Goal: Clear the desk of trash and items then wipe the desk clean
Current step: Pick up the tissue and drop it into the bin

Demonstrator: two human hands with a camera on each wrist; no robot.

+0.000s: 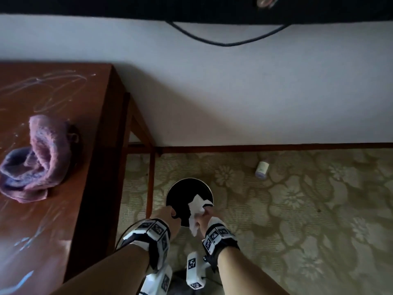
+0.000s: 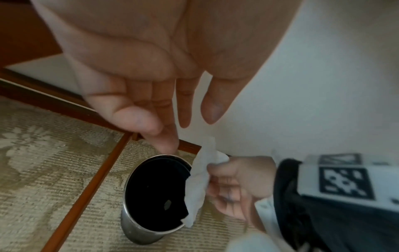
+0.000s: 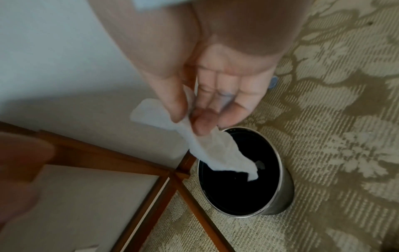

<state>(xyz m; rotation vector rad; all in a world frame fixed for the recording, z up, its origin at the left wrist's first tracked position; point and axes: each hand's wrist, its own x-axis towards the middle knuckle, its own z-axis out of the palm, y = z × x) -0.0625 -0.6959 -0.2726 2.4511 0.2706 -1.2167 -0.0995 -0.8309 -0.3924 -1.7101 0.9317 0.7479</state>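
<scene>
Floral carpet [image 1: 297, 209] is seen beside a wooden desk [image 1: 53, 209], on which a crumpled purple cloth [image 1: 36, 158] is left among chalky smears. A round bin [image 1: 189, 186] with a dark inside is set on the carpet by the desk leg. A white tissue [image 3: 207, 150] is pinched between thumb and fingers of the right hand [image 3: 218, 95] and hung over the bin's mouth. The left hand [image 2: 151, 81] is held over the bin's rim with relaxed fingers, nothing gripped. A small bottle [image 1: 262, 168] is seen by the wall.

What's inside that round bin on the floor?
The bin looks mostly dark, with one small scrap at the bottom. The white tissue held above hides part of the inside.
</scene>
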